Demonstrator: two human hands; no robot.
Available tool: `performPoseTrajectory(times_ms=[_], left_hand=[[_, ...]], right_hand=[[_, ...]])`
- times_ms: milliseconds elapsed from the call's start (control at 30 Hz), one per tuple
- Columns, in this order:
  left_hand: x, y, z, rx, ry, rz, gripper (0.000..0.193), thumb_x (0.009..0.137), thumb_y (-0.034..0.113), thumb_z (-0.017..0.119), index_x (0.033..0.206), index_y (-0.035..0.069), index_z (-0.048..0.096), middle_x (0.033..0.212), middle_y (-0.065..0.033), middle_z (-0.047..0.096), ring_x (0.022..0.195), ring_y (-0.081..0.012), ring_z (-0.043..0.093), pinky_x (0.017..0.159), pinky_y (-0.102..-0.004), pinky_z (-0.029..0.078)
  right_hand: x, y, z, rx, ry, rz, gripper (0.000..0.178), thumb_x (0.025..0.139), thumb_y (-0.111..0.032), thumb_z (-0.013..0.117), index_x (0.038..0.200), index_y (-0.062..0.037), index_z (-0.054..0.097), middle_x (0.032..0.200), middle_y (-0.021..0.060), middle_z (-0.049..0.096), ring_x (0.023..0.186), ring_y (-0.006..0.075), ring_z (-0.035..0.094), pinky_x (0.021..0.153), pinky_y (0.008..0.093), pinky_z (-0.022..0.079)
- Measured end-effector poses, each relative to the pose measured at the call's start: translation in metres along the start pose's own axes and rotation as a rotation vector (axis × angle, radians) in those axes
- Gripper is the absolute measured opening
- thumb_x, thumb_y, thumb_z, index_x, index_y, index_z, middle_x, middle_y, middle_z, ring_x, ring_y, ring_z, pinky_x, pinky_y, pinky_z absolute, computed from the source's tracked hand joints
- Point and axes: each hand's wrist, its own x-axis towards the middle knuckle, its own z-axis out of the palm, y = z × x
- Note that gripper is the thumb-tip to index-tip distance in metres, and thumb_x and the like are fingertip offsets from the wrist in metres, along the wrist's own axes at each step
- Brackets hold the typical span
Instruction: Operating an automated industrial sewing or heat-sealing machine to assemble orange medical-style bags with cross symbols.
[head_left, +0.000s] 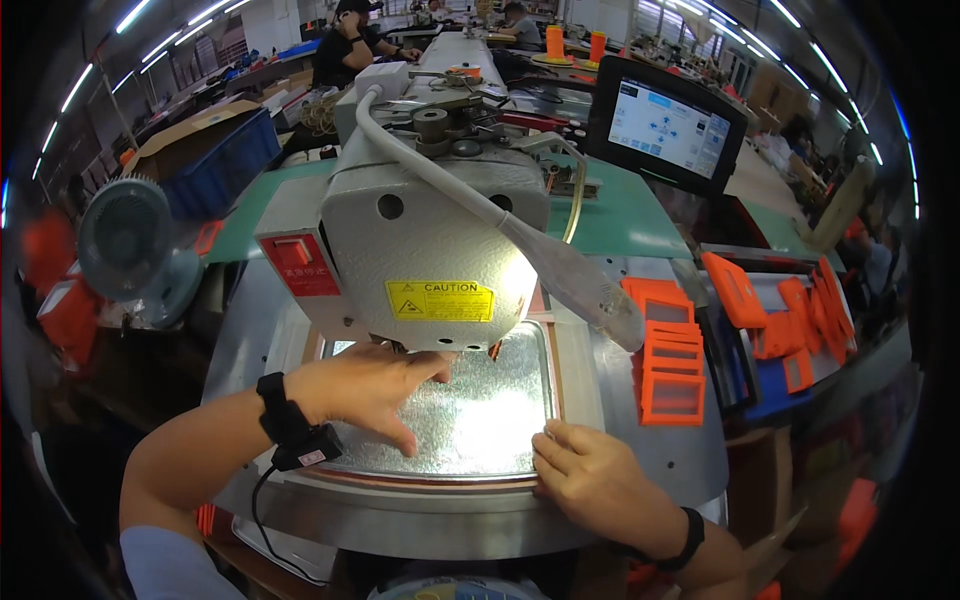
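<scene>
A pale industrial sewing machine head (430, 240) stands over a shiny metal plate (480, 410) set in a brownish frame (440, 482). My left hand (370, 388) reaches in from the left over the plate, beneath the machine head. Its thumb is spread from the fingers and it holds nothing that I can see; some fingertips are hidden near the needle area. At the plate's right front corner, my right hand (585, 470) is closed on the frame's edge with bent fingers. A small orange piece (495, 350) shows under the head.
Orange-framed rectangular pieces (672, 370) lie stacked on the table's right, with more in a blue tray (775, 400). A control screen (665, 122) stands at the back right. A lamp arm (570, 270) hangs over the plate. At the left are a fan (125, 235) and a blue crate (225, 165).
</scene>
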Motion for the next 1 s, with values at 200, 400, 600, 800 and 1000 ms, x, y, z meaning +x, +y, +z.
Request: performPoseTrajectory(times_ms=[200, 400, 600, 800, 1000], left_hand=[[-0.012, 0.021, 0.002, 0.203, 0.146, 0.050, 0.093, 0.062, 0.034, 0.088, 0.138, 0.002, 0.046, 0.138, -0.0188, 0.050, 0.128, -0.0344, 0.049, 0.108, -0.0442, 0.037], [-0.020, 0.030, 0.014, 0.098, 0.038, -0.020, 0.073, 0.081, 0.033, 0.076, 0.145, 0.017, 0.046, 0.149, -0.0314, 0.032, 0.139, -0.0494, 0.031, 0.112, -0.0500, 0.035], [-0.010, 0.052, 0.007, 0.000, -0.150, -0.181, 0.074, 0.085, 0.048, 0.070, 0.149, 0.023, 0.042, 0.154, -0.0380, 0.013, 0.142, -0.0594, 0.014, 0.111, -0.0658, 0.025], [-0.012, 0.051, 0.010, -0.015, -0.219, -0.208, 0.086, 0.080, 0.066, 0.067, 0.150, 0.024, 0.040, 0.154, -0.0406, 0.002, 0.143, -0.0588, 0.000, 0.111, -0.0676, 0.019], [-0.010, 0.062, 0.007, -0.064, -0.201, -0.283, 0.084, 0.078, 0.062, 0.072, 0.147, 0.023, 0.045, 0.156, -0.0385, 0.003, 0.146, -0.0541, 0.001, 0.112, -0.0651, 0.017]], right_hand=[[-0.002, -0.001, 0.000, 0.027, 0.008, 0.026, 0.026, 0.068, -0.007, 0.062, 0.088, 0.0081, 0.068, 0.100, 0.0169, 0.065, 0.105, 0.0289, 0.061, 0.086, 0.0332, 0.053], [-0.004, 0.002, 0.005, 0.029, 0.031, -0.006, 0.026, 0.067, -0.006, 0.062, 0.087, 0.0091, 0.068, 0.100, 0.0188, 0.065, 0.106, 0.0306, 0.061, 0.086, 0.0332, 0.053], [-0.009, 0.006, 0.010, -0.015, 0.045, -0.033, 0.027, 0.067, -0.007, 0.062, 0.087, 0.0101, 0.068, 0.099, 0.0198, 0.066, 0.103, 0.0318, 0.062, 0.088, 0.0338, 0.053], [-0.008, 0.007, 0.004, 0.051, -0.190, -0.055, 0.028, 0.071, -0.007, 0.062, 0.091, 0.0118, 0.067, 0.103, 0.0217, 0.066, 0.098, 0.0310, 0.063, 0.089, 0.0338, 0.053], [0.004, 0.061, -0.015, 0.455, -0.180, 0.121, 0.043, 0.082, -0.014, 0.070, 0.117, 0.0090, 0.058, 0.129, 0.0233, 0.055, 0.114, 0.0352, 0.057, 0.097, 0.0393, 0.049]])
